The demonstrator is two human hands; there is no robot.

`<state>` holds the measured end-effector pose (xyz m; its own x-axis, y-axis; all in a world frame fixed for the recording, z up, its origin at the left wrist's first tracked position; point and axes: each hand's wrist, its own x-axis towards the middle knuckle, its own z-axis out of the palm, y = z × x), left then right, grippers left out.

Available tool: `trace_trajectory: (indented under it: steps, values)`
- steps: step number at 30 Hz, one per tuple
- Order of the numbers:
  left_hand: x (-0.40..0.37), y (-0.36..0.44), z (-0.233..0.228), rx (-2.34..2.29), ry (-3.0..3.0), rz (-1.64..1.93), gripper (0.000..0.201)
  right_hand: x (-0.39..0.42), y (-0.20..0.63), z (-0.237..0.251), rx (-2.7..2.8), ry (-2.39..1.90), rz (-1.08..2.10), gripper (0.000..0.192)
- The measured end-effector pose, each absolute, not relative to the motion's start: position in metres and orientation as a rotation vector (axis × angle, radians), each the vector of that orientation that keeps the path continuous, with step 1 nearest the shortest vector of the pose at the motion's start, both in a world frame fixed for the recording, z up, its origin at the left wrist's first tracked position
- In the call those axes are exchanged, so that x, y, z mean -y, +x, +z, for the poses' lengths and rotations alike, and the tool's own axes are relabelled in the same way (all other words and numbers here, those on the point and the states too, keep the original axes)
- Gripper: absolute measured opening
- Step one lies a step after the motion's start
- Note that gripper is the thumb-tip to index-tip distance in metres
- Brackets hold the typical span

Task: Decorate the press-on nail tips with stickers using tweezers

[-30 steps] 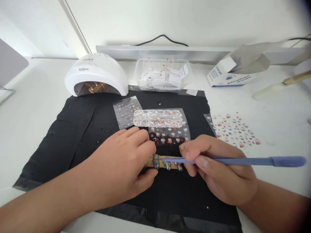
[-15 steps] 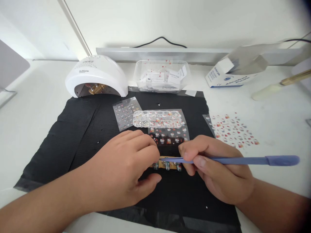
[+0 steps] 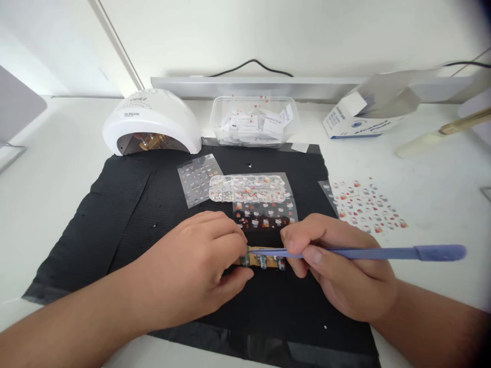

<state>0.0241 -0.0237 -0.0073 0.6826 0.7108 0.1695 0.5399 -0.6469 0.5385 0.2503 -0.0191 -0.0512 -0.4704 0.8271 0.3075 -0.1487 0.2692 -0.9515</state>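
Observation:
My right hand (image 3: 341, 260) grips a pair of blue tweezers (image 3: 376, 253), held almost level with its tip pointing left. That tip lies over a gold-brown strip (image 3: 271, 259) carrying several dark, shiny false nails (image 3: 263, 261). My left hand (image 3: 199, 260) is curled over the strip's left end, thumb and index finger closing round the leftmost false nail (image 3: 244, 259). Part of the strip is hidden behind both hands. Just beyond them, a clear sticker sheet (image 3: 264, 214) with red and white figures lies partly under a clear compartment case (image 3: 248, 188) of small gems.
A black mat (image 3: 126, 214) covers the white table. At its far edge stand a white nail lamp (image 3: 153, 120) with another strip inside and a clear tub (image 3: 226, 135) of packets. An alcohol pad box (image 3: 360, 125), a brush (image 3: 437, 135) and sticker sheets (image 3: 366, 204), (image 3: 200, 179) lie around.
My left thumb and index finger have drawn closer together at the leftmost nail. The tweezers' tip has moved slightly left with my right hand. The view has shifted a little.

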Motion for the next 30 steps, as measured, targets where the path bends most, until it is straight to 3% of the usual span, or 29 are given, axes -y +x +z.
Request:
trace_trajectory:
  steps: [10,20,30]
  values:
    - [0.023,0.023,-0.006,-0.933,2.405,0.524,0.016,0.018,0.251,-0.051,1.647,-0.647,1.364,0.016]
    - [0.023,0.022,-0.007,-0.951,2.361,0.502,0.009,0.003,0.251,-0.048,1.186,-0.741,1.549,0.013]
    - [0.022,0.020,-0.008,-0.932,2.361,0.474,0.008,-0.003,0.250,-0.049,1.121,-0.781,1.562,0.012]
